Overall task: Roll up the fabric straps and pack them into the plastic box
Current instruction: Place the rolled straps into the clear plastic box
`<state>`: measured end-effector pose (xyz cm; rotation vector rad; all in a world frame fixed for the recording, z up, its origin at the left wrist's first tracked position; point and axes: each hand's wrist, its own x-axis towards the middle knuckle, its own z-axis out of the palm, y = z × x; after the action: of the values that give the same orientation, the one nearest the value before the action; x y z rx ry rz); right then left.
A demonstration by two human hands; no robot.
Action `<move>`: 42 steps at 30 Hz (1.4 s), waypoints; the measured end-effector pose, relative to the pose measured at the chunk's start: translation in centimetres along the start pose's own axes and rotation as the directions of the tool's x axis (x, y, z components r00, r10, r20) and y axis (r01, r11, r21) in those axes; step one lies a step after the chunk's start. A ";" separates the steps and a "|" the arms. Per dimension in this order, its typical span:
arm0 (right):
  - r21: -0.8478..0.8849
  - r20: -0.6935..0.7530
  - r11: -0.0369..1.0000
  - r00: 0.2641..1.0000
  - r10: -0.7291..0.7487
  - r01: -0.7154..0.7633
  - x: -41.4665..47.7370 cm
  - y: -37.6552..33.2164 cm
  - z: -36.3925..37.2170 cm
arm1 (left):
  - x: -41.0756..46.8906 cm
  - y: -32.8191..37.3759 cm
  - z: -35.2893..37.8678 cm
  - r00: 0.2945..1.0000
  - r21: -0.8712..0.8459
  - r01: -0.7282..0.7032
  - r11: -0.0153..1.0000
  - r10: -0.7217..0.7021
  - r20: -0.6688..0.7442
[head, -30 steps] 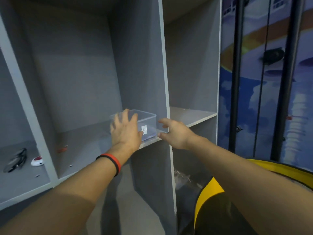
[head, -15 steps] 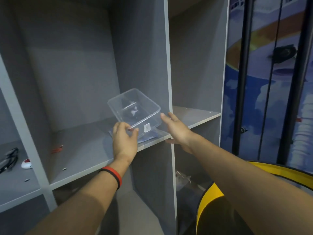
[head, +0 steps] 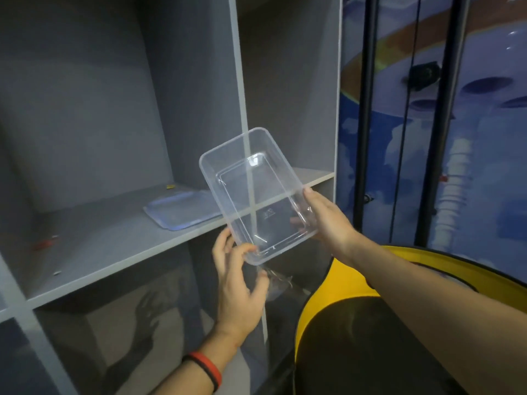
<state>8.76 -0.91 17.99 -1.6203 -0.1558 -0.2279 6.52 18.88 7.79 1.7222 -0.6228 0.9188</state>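
Clear plastic box (head: 251, 178), seemingly empty, between left hand (head: 236, 292) and right hand (head: 328, 220)

Grey shelving unit (head: 85, 95) fills left and centre, split by a pale upright divider (head: 239, 81). On the main shelf board (head: 114, 246): small red bit (head: 42, 244) near the left edge, tiny pale speck (head: 57, 272) just in front of it, small yellow bit (head: 170, 186) at the back by the rear panel. Lower compartment, right of centre: crumpled clear plastic (head: 278, 283), can't tell what it is. Bottom right: big round black thing w/ yellow rim (head: 342, 286), cut off by the frame. Behind it, blue mural wall (head: 484, 166) w/ white clouds and an orange band. Two black poles (head: 366, 109) (head: 445, 109) stand in front of the mural, a thin black cable (head: 410, 109) btwn them, and a black round device (head: 423, 75) up near the right pole.
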 end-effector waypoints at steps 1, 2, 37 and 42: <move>-0.003 -0.022 1.000 1.000 0.003 -0.003 -1.0 0.5 -1.3 | -0.7 0.4 1.0 1.000 -0.083 0.028 0.996 -0.027 0.004; -0.017 -0.037 1.000 0.999 0.009 -0.010 -1.9 1.2 -2.8 | -1.2 1.1 2.0 0.995 -0.173 0.097 0.980 -0.100 -0.004; 0.055 -0.353 0.682 0.625 0.696 -0.729 -22.4 25.5 -21.7 | -18.8 -3.0 25.4 -0.019 0.320 0.918 0.236 -0.777 0.629; 0.050 -0.371 0.679 0.617 0.694 -0.733 -22.8 26.0 -21.9 | -19.3 -3.4 26.3 0.001 0.352 0.893 0.281 -0.783 0.622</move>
<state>-8.27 -23.54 -11.57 -1.5903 0.8131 0.1000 5.49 -5.31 -14.26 1.8223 0.0449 -0.7868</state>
